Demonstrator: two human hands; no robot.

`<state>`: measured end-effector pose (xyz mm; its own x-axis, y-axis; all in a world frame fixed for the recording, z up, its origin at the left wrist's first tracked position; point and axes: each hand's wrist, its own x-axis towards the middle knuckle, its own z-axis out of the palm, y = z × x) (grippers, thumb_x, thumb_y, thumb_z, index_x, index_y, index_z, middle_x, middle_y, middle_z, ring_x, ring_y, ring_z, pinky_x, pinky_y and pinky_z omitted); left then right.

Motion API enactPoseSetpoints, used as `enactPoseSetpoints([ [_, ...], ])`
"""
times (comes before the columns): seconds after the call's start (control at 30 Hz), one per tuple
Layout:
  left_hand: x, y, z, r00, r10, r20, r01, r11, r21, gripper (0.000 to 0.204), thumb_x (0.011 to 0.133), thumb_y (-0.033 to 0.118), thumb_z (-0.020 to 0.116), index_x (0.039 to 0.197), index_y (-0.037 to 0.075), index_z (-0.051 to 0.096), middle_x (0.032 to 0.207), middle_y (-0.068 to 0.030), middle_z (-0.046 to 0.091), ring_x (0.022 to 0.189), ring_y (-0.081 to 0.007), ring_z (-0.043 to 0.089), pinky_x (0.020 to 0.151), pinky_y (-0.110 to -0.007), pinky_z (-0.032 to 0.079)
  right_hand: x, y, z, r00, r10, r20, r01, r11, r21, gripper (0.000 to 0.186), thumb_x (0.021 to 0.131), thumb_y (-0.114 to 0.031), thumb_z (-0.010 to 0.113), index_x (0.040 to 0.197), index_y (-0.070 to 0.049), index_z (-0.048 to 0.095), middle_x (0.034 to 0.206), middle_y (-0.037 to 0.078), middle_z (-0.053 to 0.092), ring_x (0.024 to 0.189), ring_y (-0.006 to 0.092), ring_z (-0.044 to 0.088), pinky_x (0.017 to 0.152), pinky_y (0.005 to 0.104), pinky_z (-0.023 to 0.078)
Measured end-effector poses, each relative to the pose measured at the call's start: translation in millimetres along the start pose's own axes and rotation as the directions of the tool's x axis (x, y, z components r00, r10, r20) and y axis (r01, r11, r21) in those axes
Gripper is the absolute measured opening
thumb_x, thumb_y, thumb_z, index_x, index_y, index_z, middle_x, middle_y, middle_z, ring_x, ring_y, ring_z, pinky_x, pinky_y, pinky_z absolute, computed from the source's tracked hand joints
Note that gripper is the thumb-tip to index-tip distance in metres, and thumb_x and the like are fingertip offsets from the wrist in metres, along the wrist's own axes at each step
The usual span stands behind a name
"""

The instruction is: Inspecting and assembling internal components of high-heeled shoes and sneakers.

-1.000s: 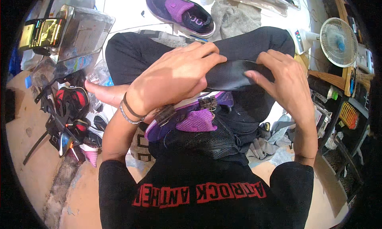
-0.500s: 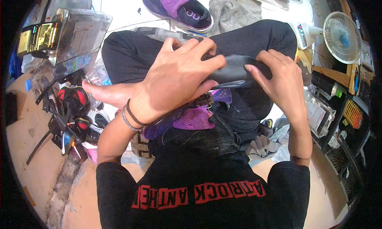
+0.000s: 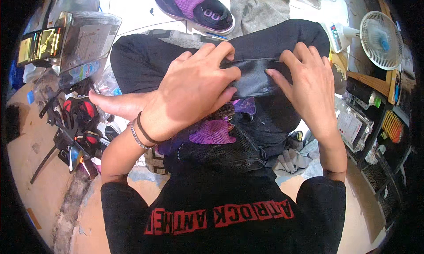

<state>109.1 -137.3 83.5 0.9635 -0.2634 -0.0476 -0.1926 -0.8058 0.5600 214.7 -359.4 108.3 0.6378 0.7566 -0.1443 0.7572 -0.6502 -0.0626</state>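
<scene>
Over my lap, a smooth dark grey strip (image 3: 251,77), perhaps leather-like, stretches between my hands. My left hand (image 3: 190,86) pinches its left end, fingers curled over the far edge and thumb at the near one. On the other end, my right hand (image 3: 307,86) has its thumb on top and its fingers curled at the far side. What the fingertips do underneath is hidden. Just below the strip, a black and purple mesh piece (image 3: 214,132), like a shoe upper, rests on my lap, partly covered by my left wrist. A black and purple shoe (image 3: 196,11) lies beyond my legs.
A grey cloth (image 3: 260,15) is beside the shoe. Clear plastic boxes (image 3: 92,39) and black-red straps and gear (image 3: 81,112) crowd the left. On the right stand a small white fan (image 3: 380,39) and a dark rack (image 3: 384,152) with an orange brush-like item (image 3: 393,126).
The strip has turned so that more of its upper face shows, and the gap along its near edge is gone. My left hand has shifted slightly left; the right fingers have lifted and spread a little.
</scene>
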Motion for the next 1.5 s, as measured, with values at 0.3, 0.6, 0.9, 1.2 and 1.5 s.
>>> enactPoseSetpoints([
  [0.3,7,2,0,1.000,0.012,-0.006,-0.012,0.999,-0.031,0.025,0.077,0.020,0.084,0.098,0.010,0.074,0.116,-0.0075,0.059,0.105,-0.0275,0.063,0.082,-0.038,0.058,2,-3,-1,1.000,-0.005,-0.018,0.005,1.000,-0.028,0.029,0.083,-0.030,0.080,0.095,-0.007,0.067,0.097,0.009,0.056,0.098,0.0283,0.057,0.078,0.0425,0.042],
  [0.6,2,-2,-4,0.999,0.024,0.038,-0.021,0.995,-0.098,0.028,0.080,0.018,0.081,0.104,0.005,0.075,0.118,-0.0107,0.062,0.105,-0.0311,0.063,0.088,-0.040,0.056,2,6,-11,0.994,-0.006,0.113,-0.004,0.996,0.090,0.028,0.086,-0.027,0.078,0.090,-0.001,0.069,0.094,0.015,0.062,0.095,0.0341,0.066,0.080,0.0465,0.049],
  [0.9,3,-2,-4,0.998,0.036,0.050,-0.031,0.996,-0.087,0.040,0.080,0.018,0.080,0.115,0.005,0.065,0.121,-0.0127,0.061,0.106,-0.0333,0.063,0.089,-0.042,0.056,8,18,-18,0.980,0.023,0.196,-0.049,0.990,0.130,0.039,0.085,-0.032,0.081,0.094,0.004,0.069,0.094,0.020,0.060,0.085,0.0429,0.064,0.074,0.0498,0.049],
  [1.2,-3,-12,-7,0.995,0.008,0.102,0.010,0.985,-0.172,0.032,0.087,0.015,0.074,0.115,0.001,0.071,0.131,-0.0135,0.061,0.119,-0.0353,0.060,0.101,-0.044,0.050,6,17,-22,0.978,0.062,0.200,-0.084,0.991,0.101,0.044,0.084,-0.037,0.081,0.099,0.003,0.071,0.091,0.018,0.059,0.084,0.0398,0.065,0.073,0.0490,0.049],
  [1.5,-11,2,-1,0.984,0.126,0.126,-0.149,0.971,0.188,0.038,0.091,0.032,0.071,0.119,0.007,0.073,0.136,-0.0043,0.063,0.128,-0.0293,0.054,0.109,-0.047,0.042,7,7,-18,0.989,0.057,0.137,-0.053,0.998,-0.034,0.045,0.093,-0.042,0.073,0.087,0.003,0.071,0.087,0.018,0.061,0.081,0.0401,0.067,0.069,0.0490,0.051],
])
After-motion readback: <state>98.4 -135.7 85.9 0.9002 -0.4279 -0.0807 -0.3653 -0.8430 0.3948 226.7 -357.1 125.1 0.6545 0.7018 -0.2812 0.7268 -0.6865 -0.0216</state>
